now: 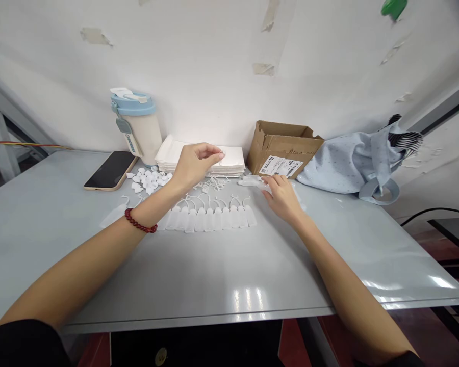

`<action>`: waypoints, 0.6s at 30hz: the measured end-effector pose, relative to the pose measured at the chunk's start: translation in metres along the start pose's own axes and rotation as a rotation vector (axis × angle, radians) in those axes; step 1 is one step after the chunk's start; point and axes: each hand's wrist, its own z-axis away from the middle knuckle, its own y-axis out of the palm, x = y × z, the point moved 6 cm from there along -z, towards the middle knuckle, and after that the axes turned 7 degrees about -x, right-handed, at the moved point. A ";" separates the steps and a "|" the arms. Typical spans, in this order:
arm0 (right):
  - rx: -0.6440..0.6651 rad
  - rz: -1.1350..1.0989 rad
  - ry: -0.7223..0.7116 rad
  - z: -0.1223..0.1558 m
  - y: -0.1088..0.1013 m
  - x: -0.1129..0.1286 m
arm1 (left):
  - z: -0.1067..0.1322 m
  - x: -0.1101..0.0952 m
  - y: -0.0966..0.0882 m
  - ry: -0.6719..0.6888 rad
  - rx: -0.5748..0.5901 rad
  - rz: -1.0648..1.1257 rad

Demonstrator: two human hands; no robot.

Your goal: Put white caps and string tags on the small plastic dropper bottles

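My left hand (196, 164), with a red bead bracelet on its wrist, hovers above the table and pinches a small white plastic piece (222, 154) between thumb and fingers. My right hand (282, 196) rests on the table, fingers closed on a clear plastic bag (251, 180) in front of the cardboard box. Between my hands lies a row of small white bottles (208, 218) side by side. Behind them sit loose white loop pieces (214, 183) and a heap of small white caps (149, 179).
A stack of white sheets (168, 153) lies against the wall. A blue-lidded tumbler (137, 125) and a phone (110, 170) stand at the left. An open cardboard box (281, 148) and a light blue cloth bag (354, 160) sit at the right. The grey table's edge (199, 318) runs near me.
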 end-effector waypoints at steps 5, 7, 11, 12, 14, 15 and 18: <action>-0.141 -0.231 0.009 0.002 -0.014 0.007 | -0.007 0.006 -0.007 -0.005 -0.001 -0.105; -0.172 -0.286 0.014 0.003 -0.017 0.011 | -0.006 0.017 -0.004 -0.099 0.106 -0.268; -0.192 -0.310 0.009 0.004 -0.021 0.018 | -0.003 0.019 0.000 -0.092 0.158 -0.319; -0.194 -0.314 0.007 0.004 -0.022 0.020 | -0.003 0.014 0.001 -0.039 0.139 -0.284; -0.196 -0.324 0.010 0.004 -0.023 0.021 | -0.003 0.005 0.002 0.063 0.100 -0.231; -0.196 -0.329 0.013 0.004 -0.024 0.021 | -0.003 0.003 0.001 0.090 0.084 -0.233; -0.198 -0.340 0.024 0.004 -0.026 0.022 | -0.003 0.008 0.002 0.011 0.169 -0.375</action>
